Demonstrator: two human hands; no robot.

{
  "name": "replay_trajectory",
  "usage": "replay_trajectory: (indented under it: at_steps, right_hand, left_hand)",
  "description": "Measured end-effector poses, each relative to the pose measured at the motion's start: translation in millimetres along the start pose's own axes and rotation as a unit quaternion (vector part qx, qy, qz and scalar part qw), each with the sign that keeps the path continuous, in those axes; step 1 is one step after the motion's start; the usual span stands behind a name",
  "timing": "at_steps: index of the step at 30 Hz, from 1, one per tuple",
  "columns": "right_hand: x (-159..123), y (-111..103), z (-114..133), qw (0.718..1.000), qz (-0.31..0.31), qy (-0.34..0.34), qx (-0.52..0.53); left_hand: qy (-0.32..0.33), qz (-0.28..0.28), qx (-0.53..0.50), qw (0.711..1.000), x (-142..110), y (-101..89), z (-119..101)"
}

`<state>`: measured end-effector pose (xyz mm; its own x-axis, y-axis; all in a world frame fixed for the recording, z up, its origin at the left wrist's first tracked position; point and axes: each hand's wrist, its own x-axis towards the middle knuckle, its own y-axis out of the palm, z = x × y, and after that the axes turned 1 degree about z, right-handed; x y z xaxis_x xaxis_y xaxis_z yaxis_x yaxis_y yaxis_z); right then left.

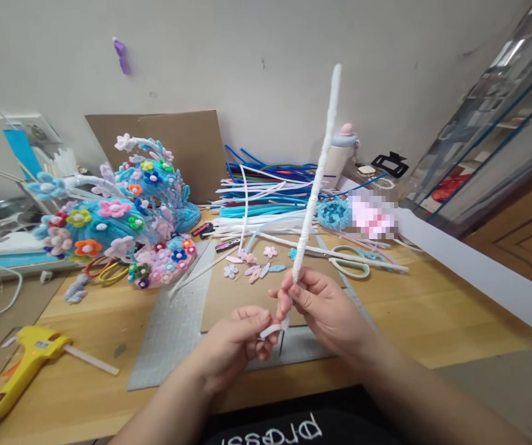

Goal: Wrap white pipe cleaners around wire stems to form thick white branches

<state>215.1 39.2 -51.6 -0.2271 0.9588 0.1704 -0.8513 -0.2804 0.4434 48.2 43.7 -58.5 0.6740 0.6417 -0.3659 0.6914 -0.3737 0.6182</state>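
Note:
A long rod wrapped in fuzzy white pipe cleaner [314, 194] stands nearly upright in front of me, leaning a little to the right. My right hand [319, 300] pinches it near its lower end. Lower and to the left, my left hand [242, 337] pinches the loose white tail that comes off the rod's bottom. A thin dark wire tip pokes out below. Behind the hands, small felt-like flowers [270, 251] and leaf shapes [254, 272] lie on a brown cardboard sheet [219, 303].
A yellow glue gun [38, 346] lies at left on the wooden table. Fuzzy blue flower-covered models [103, 228] stand behind it. Bundled pipe cleaners [266, 210], scissors [353, 266] and a bottle [340, 157] are at the back. The cardboard rests on a grey cutting mat [164, 334].

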Motion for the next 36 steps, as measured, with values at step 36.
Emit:
replay_trajectory:
  at_steps: [36]
  right_hand:
    - [-1,14,-10,0.989,-0.108,0.009,-0.096]
  left_hand:
    - [0.132,-0.059,0.140,0.980,8,-9.7,18]
